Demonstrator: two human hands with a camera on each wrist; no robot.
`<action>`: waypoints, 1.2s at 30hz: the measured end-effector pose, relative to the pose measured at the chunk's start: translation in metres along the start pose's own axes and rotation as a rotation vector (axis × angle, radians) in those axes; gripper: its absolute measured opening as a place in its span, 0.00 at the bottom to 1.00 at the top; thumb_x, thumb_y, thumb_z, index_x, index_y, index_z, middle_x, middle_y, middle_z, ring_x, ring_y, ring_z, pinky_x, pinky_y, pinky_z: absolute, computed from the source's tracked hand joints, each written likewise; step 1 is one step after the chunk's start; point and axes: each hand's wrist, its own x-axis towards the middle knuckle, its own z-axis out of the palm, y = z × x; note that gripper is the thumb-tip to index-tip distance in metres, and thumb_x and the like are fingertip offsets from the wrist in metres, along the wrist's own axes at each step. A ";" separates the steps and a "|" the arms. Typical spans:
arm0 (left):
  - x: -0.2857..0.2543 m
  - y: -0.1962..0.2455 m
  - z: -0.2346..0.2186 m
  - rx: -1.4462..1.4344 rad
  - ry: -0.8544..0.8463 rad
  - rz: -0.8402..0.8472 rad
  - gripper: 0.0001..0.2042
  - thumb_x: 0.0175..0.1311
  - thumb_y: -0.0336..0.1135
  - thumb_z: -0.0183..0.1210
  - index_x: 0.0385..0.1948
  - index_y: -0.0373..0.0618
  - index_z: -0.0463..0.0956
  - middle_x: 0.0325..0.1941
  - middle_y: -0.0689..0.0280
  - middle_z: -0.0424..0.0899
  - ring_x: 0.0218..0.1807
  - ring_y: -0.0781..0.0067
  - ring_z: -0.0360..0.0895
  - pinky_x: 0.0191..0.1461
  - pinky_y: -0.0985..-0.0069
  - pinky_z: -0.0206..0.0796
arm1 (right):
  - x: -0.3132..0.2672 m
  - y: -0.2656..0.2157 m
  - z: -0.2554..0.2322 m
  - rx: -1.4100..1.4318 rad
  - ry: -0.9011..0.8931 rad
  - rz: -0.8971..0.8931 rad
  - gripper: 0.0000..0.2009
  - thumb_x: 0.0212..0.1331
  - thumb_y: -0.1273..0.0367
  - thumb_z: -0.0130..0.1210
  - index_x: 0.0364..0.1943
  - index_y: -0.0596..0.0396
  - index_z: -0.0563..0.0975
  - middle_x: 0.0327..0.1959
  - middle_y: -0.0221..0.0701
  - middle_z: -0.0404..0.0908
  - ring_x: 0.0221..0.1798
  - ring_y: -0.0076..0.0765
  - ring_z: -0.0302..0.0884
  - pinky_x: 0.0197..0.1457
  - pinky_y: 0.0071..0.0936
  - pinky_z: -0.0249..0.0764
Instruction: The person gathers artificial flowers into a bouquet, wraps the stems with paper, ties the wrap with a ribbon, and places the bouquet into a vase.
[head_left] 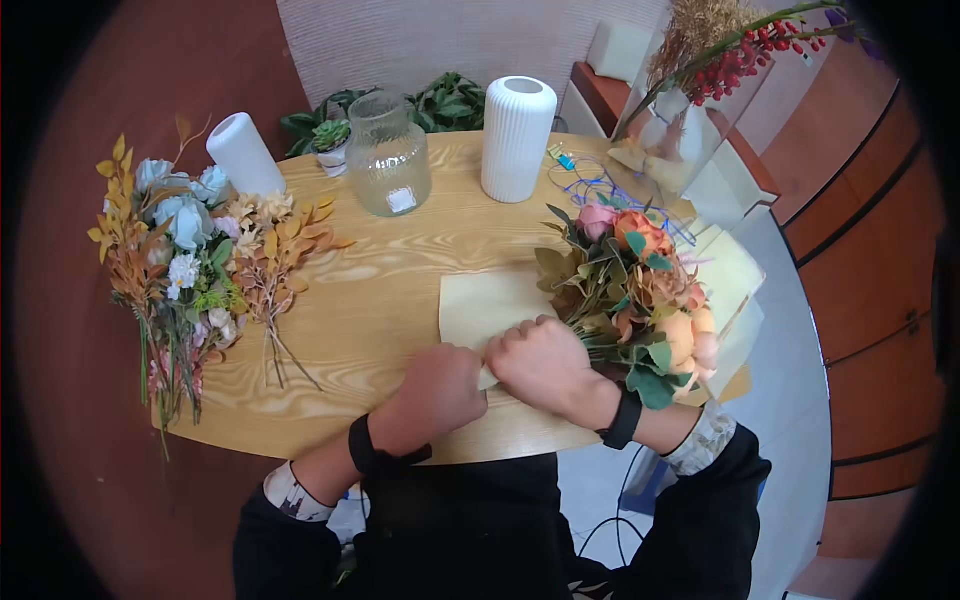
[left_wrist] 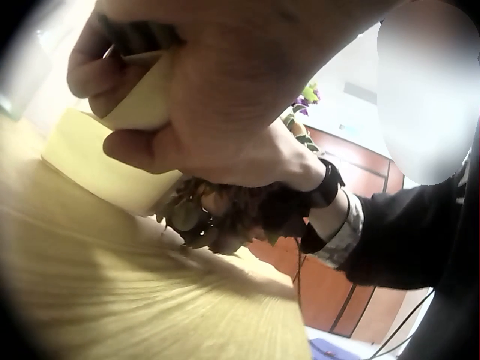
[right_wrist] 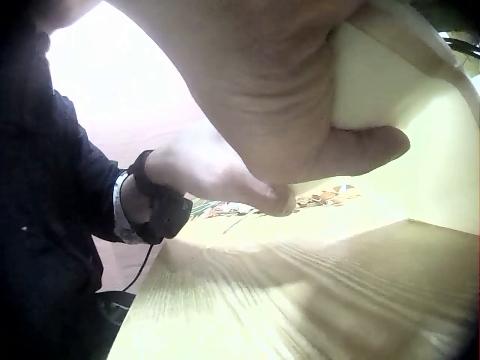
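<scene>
left hand (head_left: 435,392), right hand (head_left: 542,362): fingers curled round pale yellow paper sheet (head_left: 488,300), near wooden table (head_left: 375,310) front edge. likely light, creasable; pinch margins.

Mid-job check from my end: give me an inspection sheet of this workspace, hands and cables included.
Surface: wood-grain table, no spill or damage seen.
Job's things: pale yellow paper, gripped by both hands; orange and pink flowers beside the right hand.
Clutter: loose flowers at left; glass jar and ribbed white vase at the back.
Hands: left hand and right hand close together, fingers curled on the paper.
Cables: black cable below the table; blue-purple strands tangled on top, type unclear.
Surroundings: green plants behind, brown cabinets at right.
</scene>
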 end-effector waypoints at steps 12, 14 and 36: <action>0.004 0.003 -0.040 -0.770 -0.748 -0.393 0.08 0.34 0.28 0.59 0.14 0.36 0.67 0.13 0.67 0.68 0.15 0.76 0.65 0.16 0.78 0.57 | -0.005 -0.004 0.016 -0.076 0.318 -0.149 0.06 0.35 0.67 0.51 0.18 0.51 0.67 0.18 0.26 0.66 0.25 0.29 0.68 0.26 0.23 0.60; 0.002 0.000 -0.035 -0.778 -0.727 -0.350 0.08 0.34 0.26 0.59 0.15 0.38 0.68 0.13 0.68 0.68 0.13 0.78 0.64 0.14 0.81 0.53 | -0.005 -0.004 0.015 -0.100 0.359 -0.165 0.06 0.35 0.67 0.51 0.18 0.51 0.67 0.17 0.26 0.66 0.25 0.28 0.67 0.26 0.23 0.60; 0.000 -0.007 -0.020 -0.301 -0.443 -0.076 0.09 0.33 0.28 0.55 0.18 0.31 0.73 0.15 0.51 0.74 0.19 0.51 0.72 0.27 0.65 0.66 | -0.010 0.006 0.001 0.087 0.034 -0.100 0.03 0.40 0.71 0.51 0.20 0.55 0.71 0.19 0.34 0.76 0.24 0.39 0.77 0.26 0.31 0.71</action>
